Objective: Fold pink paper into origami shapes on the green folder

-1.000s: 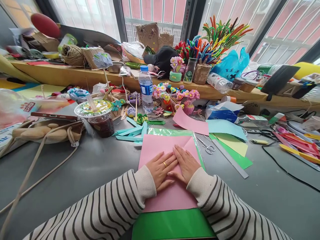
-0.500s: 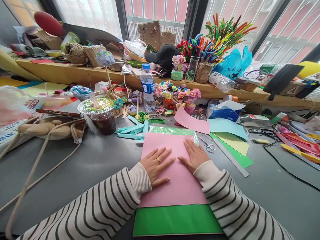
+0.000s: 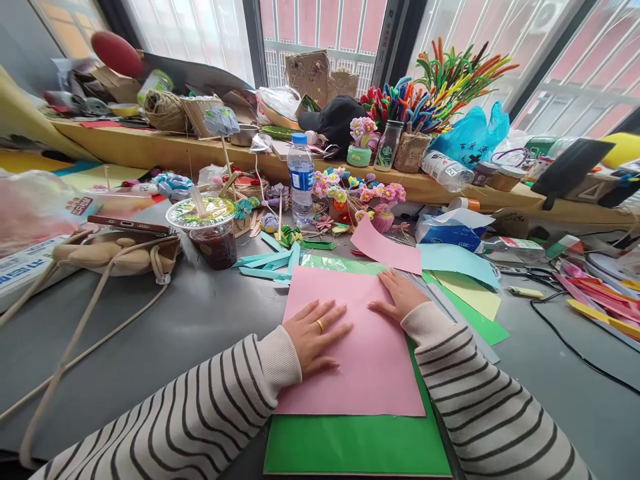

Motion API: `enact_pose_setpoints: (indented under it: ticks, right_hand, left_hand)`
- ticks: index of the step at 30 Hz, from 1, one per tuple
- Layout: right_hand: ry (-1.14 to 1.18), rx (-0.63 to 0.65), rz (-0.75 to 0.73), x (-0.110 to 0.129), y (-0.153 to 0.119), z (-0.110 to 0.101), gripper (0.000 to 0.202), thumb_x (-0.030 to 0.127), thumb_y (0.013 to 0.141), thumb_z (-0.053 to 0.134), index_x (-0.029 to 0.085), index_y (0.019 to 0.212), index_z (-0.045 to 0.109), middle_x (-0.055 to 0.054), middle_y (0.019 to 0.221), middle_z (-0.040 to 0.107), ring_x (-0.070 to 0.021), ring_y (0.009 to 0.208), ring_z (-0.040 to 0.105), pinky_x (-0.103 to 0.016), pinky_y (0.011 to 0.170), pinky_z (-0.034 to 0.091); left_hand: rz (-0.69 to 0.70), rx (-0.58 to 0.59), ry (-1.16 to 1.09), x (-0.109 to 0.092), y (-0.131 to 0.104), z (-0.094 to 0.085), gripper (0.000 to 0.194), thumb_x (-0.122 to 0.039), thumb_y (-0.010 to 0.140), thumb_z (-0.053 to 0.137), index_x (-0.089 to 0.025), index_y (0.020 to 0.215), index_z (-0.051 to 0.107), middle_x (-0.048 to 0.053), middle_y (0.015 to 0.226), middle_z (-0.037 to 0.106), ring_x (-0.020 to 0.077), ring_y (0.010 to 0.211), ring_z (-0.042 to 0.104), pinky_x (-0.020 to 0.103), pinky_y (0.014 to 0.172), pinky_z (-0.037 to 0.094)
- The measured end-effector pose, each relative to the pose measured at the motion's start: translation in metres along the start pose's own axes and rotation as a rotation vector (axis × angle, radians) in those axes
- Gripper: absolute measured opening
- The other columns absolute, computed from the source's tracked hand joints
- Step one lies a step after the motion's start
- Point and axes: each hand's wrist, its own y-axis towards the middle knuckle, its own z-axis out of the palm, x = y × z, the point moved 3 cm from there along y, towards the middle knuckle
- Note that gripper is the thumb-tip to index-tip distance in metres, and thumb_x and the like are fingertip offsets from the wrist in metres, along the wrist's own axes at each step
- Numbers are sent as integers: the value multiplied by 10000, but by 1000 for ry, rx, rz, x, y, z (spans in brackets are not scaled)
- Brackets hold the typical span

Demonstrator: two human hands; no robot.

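A pink sheet of paper [image 3: 350, 373] lies flat over a larger green sheet [image 3: 355, 447], whose green shows along the near edge and the right side. My left hand [image 3: 317, 337] rests palm down on the pink sheet, left of its middle, fingers spread and a ring on one finger. Near the sheet's upper right corner, my right hand [image 3: 399, 297] lies on its edge with thumb and fingers apart. Neither hand grips anything.
Blue paper strips [image 3: 267, 262], a lidded drink cup [image 3: 207, 233] and a water bottle [image 3: 301, 180] stand or lie beyond the sheets. To the right are a ruler [image 3: 483, 340], cut papers [image 3: 457, 265] and a black cable [image 3: 575, 353]. A cord bag [image 3: 115, 253] sits left.
My right hand has shifted slightly right and away, uncovering green along the pink sheet's right side. The scissors are now hidden from sight. My left hand stays nearly in place.
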Motion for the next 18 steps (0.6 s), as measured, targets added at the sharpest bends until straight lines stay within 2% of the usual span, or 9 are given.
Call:
enact_pose_setpoints:
  ticks: [2,4,5,7,10,14,18]
  right_hand:
    - [-27,-23,-94,6,4,-9,747,544,643,492,50,1190,371,-164,1224,400,-280,1154,308,-384,944,256]
    - [-41,-39,-157,13,9,-17,712,506,619,547,62,1159,410,-161,1116,497,-274,1047,430,-388,908,295]
    - [-45,-49,-164,15,12,-21,703,500,600,569,71,1140,431,-155,1059,527,-270,991,468,-384,874,327]
    - [-47,-79,-155,16,19,-27,680,488,559,610,95,1097,473,-137,976,549,-258,912,503,-355,800,379]
    - [-28,-127,-158,12,26,-35,495,433,582,620,143,977,548,-97,890,561,-227,835,524,-318,714,410]
    - [87,-216,-220,8,21,-47,126,270,683,569,166,751,593,-43,759,581,-158,729,539,-259,650,412]
    - [172,-340,-273,6,9,-57,70,219,700,550,159,680,582,-31,680,585,-133,658,534,-225,596,410]
  left_hand:
    - [48,9,2,-8,-1,1,414,-344,794,383,-280,1201,335,44,1305,304,242,1188,256,422,950,214]
    - [78,15,-4,-15,-3,2,405,-193,797,378,-297,1188,347,21,1301,312,215,1191,260,398,953,224]
    - [81,17,-16,-19,-4,2,415,-198,791,389,-290,1193,341,26,1303,309,217,1194,253,398,953,226]
    - [77,21,-53,-23,-6,1,470,-344,766,423,-258,1215,316,53,1313,285,247,1199,232,422,951,220]
    - [81,41,-98,-25,-7,-3,679,-557,676,420,-222,1246,266,83,1331,233,286,1206,193,464,954,184]
    - [78,72,-124,-26,-6,-8,794,-617,601,433,-209,1256,245,93,1332,225,313,1205,178,501,951,144]
    - [78,82,-121,-28,-6,-14,774,-559,588,479,-210,1244,264,106,1321,251,318,1202,182,522,945,128]
